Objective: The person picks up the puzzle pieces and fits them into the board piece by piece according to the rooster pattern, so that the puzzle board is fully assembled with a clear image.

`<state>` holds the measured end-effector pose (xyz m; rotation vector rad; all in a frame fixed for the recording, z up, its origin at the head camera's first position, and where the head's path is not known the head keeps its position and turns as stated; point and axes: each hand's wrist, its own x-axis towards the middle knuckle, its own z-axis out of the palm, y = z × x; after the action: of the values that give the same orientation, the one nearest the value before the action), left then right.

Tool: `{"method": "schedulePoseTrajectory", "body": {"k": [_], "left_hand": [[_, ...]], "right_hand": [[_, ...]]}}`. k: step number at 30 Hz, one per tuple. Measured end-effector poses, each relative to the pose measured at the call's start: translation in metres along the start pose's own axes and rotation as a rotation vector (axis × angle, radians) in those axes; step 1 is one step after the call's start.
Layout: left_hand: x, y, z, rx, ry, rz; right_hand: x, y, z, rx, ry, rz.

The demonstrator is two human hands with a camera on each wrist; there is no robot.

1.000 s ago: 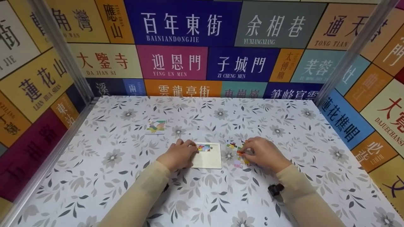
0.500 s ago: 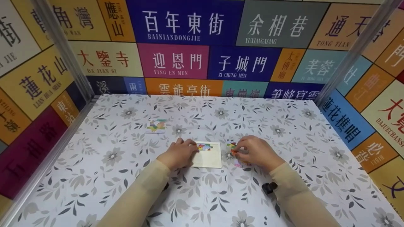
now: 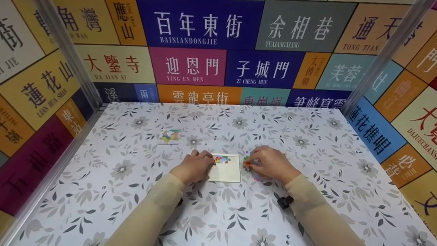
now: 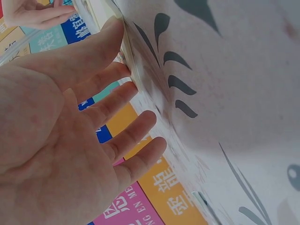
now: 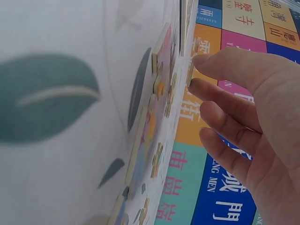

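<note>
A shallow cream puzzle tray (image 3: 225, 175) lies on the table, with a strip of joined colourful pieces (image 3: 222, 159) along its far side. My left hand (image 3: 193, 166) rests at the tray's left edge. In the left wrist view its thumb and index fingertips touch the rim, while the other fingers stretch out loosely. Just right of the tray, my right hand (image 3: 271, 164) pinches a puzzle piece (image 5: 190, 71) between thumb and index finger; it looks orange-red from above. Loose puzzle pieces (image 3: 257, 177) lie under and beside that hand, partly hidden by it.
Farther back on the left lies a small square colourful picture (image 3: 169, 136). A white tablecloth with grey flowers (image 3: 211, 212) covers the table. Panels with large printed characters (image 3: 191, 66) wall in the back and both sides, with clear posts (image 3: 367, 58) at the corners.
My right hand has moved left toward the tray with the puzzle piece pinched in its fingertips. My left hand has stayed at the tray's left edge.
</note>
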<state>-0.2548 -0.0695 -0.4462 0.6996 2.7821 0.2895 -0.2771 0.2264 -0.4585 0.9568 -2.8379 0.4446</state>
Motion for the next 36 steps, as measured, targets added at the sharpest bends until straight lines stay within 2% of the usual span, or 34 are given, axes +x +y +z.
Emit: {"method": "schedulePoseTrajectory", "body": {"k": [6,10,16,36], "left_hand": [[0.0,-0.001,-0.001,-0.001,-0.007,-0.012],[0.0,-0.002,0.0,0.014,0.011,-0.001],[-0.002,-0.002,0.001,-0.005,0.027,-0.009],[0.001,-0.001,0.002,-0.026,0.005,-0.029]], "right_hand": [[0.007,-0.005,0.002,0.0,-0.027,-0.014],[0.011,-0.008,0.002,0.01,-0.038,0.006],[0.015,-0.011,0.004,0.008,-0.034,-0.012],[0.032,-0.017,0.01,0.003,-0.092,-0.025]]}}
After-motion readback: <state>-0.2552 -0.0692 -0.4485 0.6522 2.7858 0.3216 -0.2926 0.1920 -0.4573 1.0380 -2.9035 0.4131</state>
